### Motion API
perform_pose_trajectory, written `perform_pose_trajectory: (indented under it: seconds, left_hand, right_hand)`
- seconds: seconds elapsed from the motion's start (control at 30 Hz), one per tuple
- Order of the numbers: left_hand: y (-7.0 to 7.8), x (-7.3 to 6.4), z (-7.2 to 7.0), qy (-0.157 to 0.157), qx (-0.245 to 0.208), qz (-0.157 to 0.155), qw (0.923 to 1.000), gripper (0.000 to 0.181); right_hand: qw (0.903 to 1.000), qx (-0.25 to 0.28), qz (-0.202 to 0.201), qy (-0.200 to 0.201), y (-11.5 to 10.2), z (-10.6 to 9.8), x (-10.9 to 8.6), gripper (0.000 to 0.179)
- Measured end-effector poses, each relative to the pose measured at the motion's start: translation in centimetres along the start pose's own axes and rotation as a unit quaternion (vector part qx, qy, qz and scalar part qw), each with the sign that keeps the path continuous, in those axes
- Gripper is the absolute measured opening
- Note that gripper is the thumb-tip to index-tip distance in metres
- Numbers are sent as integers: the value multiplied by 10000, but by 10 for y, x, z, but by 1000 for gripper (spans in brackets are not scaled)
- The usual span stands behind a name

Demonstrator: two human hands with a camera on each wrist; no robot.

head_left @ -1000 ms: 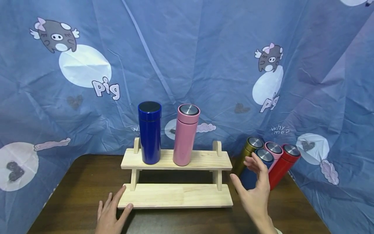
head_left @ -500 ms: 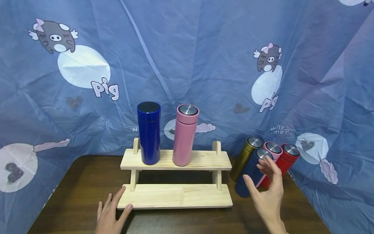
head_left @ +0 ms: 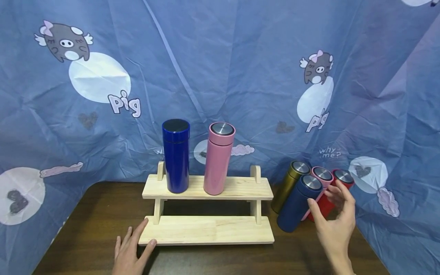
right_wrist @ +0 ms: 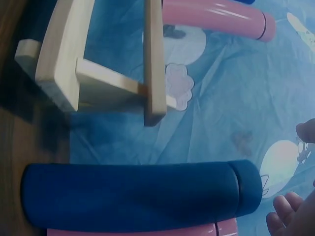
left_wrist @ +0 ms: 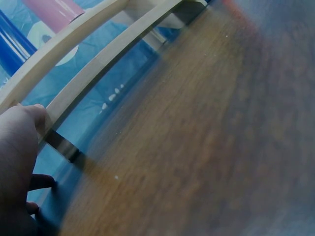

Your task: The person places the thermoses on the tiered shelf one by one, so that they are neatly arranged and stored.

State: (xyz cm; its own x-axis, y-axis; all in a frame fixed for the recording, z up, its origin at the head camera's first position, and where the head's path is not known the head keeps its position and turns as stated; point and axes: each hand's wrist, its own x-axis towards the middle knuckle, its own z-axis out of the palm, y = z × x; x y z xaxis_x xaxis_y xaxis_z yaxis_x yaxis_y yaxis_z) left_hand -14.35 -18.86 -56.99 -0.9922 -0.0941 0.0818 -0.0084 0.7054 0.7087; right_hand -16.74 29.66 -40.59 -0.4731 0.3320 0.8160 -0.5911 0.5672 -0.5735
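Observation:
My left hand rests at the left end of the lower shelf of a two-tier wooden rack, its thumb and a finger touching the board. On the upper shelf stand a shiny blue thermos and a pink thermos. My right hand, thumb and fingers spread apart, hovers in front of a red thermos and right of a dark blue thermos. It holds nothing. Fingers partly cover the red one. Behind the dark blue one is another pink thermos, mostly hidden. A gold thermos stands at its left.
The rack stands on a dark wooden table. A blue cloth printed with pigs hangs behind and along the right side. The thermoses on the right stand close together, near the cloth and beside the rack's right end.
My right hand has moved to the right, from in front of the dark blue thermos to in front of the red one. My left hand stays on the rack.

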Motion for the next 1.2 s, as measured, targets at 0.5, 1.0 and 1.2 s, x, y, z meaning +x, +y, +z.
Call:
perform_pose_trajectory:
  seconds: [0.5,1.0,1.2]
  left_hand:
    - [4,4,-4,-320,-15,-295,9991,79]
    - [2,2,-2,-210,24,-125,9997,76]
    - [0,0,0,-18,0,39,10000,74]
  right_hand:
    - [9970,-633,412,-145,21,2,-3,74]
    - [9953,-834,425,-265,83,5,-24,83]
    - [9942,-833,548,-413,86,12,-31,97]
